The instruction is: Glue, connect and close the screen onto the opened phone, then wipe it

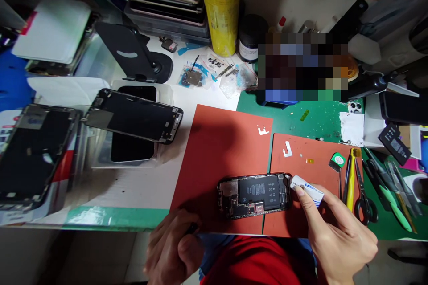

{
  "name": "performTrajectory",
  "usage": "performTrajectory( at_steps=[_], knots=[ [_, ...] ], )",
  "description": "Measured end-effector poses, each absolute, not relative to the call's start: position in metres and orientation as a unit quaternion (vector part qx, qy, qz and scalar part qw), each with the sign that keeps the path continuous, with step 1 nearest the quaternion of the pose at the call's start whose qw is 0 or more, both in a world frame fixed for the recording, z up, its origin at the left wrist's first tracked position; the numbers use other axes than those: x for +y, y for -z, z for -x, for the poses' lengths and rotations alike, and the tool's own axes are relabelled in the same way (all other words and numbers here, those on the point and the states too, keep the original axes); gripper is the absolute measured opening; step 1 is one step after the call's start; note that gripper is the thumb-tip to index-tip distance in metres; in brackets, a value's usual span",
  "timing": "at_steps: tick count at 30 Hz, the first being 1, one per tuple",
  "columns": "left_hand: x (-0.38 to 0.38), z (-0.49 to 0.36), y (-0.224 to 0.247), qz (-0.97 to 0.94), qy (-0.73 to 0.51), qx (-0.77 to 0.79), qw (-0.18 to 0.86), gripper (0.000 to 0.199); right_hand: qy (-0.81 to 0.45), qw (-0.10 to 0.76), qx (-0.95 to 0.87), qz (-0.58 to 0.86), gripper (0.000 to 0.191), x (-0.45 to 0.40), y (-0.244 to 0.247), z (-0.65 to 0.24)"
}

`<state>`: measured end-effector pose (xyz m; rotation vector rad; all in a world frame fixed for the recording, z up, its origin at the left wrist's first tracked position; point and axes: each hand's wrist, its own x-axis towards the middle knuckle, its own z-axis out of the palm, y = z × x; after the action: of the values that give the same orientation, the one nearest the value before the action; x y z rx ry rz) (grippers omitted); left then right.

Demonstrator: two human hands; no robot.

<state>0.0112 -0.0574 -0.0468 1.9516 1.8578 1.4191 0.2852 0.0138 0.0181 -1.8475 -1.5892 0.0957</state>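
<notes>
An opened phone lies on the red mats, its battery and circuit board exposed. My right hand pinches a small white tube with blue print, whose narrow tip meets the phone's right end near the upper corner. Off the phone's left end, at the mat's front edge, my left hand is closed with curled fingers. A small black piece shows between its fingers; its kind is not clear. Two small white L-shaped pieces, one at the seam side and another bracket, lie beyond the phone.
Left of the mat, a detached phone screen rests across a clear case. Another screen lies farther left. Scissors, a yellow brush and tweezers lie at right. A yellow spray can stands behind.
</notes>
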Motion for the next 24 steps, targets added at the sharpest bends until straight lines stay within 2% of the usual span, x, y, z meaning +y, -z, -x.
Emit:
performTrajectory(
  at_steps=[5, 8, 11, 16, 21, 24],
  knots=[
    [-0.061, -0.007, 0.047, -0.647, -0.454, 0.612, 0.034, 0.042, -0.030, 0.347, -0.615, 0.708, 0.012, 0.013, -0.017, -0.287],
    [-0.063, -0.005, 0.036, -0.677, -0.445, 0.585, 0.032, 0.036, -0.028, 0.343, -0.622, 0.703, 0.011, 0.013, -0.016, -0.288],
    [-0.059, -0.014, 0.012, -0.720, -0.386, 0.573, 0.063, 0.026, -0.022, 0.340, -0.629, 0.699, 0.012, 0.012, -0.016, -0.288],
    [-0.035, -0.048, -0.022, -0.841, -0.284, 0.449, 0.106, 0.033, -0.008, 0.335, -0.640, 0.691, 0.013, 0.012, -0.017, -0.288],
    [-0.021, -0.070, -0.013, -0.858, -0.250, 0.433, 0.116, 0.013, 0.017, 0.315, -0.665, 0.677, 0.010, 0.014, -0.020, -0.286],
    [-0.021, -0.076, -0.006, -0.850, -0.240, 0.457, 0.106, 0.012, 0.035, 0.309, -0.678, 0.666, 0.010, 0.014, -0.022, -0.284]
  ],
)
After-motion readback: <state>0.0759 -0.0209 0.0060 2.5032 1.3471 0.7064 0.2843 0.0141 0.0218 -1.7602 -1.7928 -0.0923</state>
